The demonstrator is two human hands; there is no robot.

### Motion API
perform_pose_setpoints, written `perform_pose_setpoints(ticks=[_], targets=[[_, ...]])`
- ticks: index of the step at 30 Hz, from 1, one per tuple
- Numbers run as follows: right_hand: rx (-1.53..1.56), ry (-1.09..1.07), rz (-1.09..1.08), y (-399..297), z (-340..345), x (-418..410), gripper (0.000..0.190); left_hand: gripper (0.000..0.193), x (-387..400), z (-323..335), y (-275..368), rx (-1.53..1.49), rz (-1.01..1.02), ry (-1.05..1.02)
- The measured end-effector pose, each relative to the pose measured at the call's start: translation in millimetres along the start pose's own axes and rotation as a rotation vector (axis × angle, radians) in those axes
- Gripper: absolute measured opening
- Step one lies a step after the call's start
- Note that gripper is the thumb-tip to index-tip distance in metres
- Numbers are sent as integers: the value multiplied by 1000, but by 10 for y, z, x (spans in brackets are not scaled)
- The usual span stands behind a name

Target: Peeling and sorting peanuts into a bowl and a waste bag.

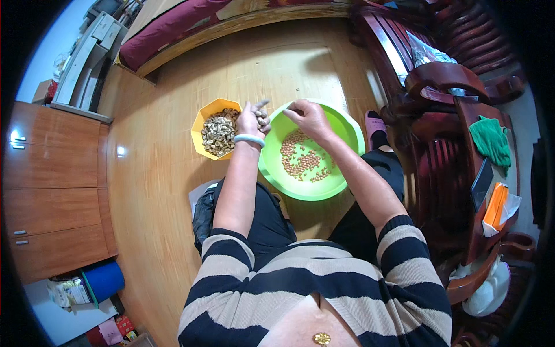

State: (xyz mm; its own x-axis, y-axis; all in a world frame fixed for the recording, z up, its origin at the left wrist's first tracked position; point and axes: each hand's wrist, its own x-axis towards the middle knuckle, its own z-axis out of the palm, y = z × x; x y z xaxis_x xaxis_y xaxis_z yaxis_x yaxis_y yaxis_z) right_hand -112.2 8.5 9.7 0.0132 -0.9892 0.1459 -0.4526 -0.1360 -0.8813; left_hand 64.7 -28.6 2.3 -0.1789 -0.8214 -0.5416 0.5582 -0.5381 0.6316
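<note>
My left hand [247, 120], with a pale bangle [249, 139] at its wrist, is closed around several unshelled peanuts [262, 120]. It is between a yellow octagonal bin [198, 135] and a round light-green plastic basin [299, 191]. Empty-looking peanut shells [218, 135] and some darker brown bits fill the bin. Loose shelled peanut kernels [308, 160] lie scattered over the basin's floor. Over the basin's far side is my right hand [310, 119], thumb and fingertips drawn together. Whether anything small is between those fingertips is hidden.
Wooden flooring [151, 173] surrounds the basin and bin. A dark carved wooden bench [438, 173] stands along the right, with a green cloth [492, 141] and an orange packet [495, 208] on it. Wooden cabinets [56, 165] line the left; a bed frame [243, 19] lies ahead.
</note>
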Motion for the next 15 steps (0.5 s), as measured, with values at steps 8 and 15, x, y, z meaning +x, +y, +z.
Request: perform_pose_setpoints(ticks=[8,15], targets=[[-30,-85,33,-77,-36,-57,23,58,-95,275,-391,408,122,-140],[-64,-21,-49,38,-104,-30,17,40,-108,282,-424,406,120,-193]])
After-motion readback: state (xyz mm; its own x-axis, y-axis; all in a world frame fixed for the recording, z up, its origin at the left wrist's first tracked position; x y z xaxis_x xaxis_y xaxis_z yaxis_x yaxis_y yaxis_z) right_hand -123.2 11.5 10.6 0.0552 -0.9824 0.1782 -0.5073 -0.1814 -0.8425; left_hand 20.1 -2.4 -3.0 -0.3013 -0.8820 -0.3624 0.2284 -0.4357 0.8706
